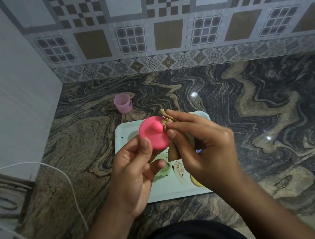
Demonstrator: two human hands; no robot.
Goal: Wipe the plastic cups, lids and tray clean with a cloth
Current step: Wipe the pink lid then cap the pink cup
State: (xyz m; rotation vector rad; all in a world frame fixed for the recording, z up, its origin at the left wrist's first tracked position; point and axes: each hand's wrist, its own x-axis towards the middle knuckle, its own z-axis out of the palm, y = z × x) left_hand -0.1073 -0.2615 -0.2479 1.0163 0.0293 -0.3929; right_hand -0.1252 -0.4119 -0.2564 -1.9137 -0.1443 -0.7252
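Above the pale green plastic tray (180, 193), the left hand (137, 172) pinches a round pink plastic lid (152, 137) while the right hand (200, 144) grips a bunched brown cloth (167, 122) touching its knob.

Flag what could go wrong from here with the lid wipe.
1. The left hand pinches the round pink plastic lid only near its rim; a push from the bunched brown cloth in the right hand might pop it loose onto the pale tray below.
2. A brown smear sits on that tray beside a pale green plastic piece; the cloth's hanging corner could drag through it and respread dirt.
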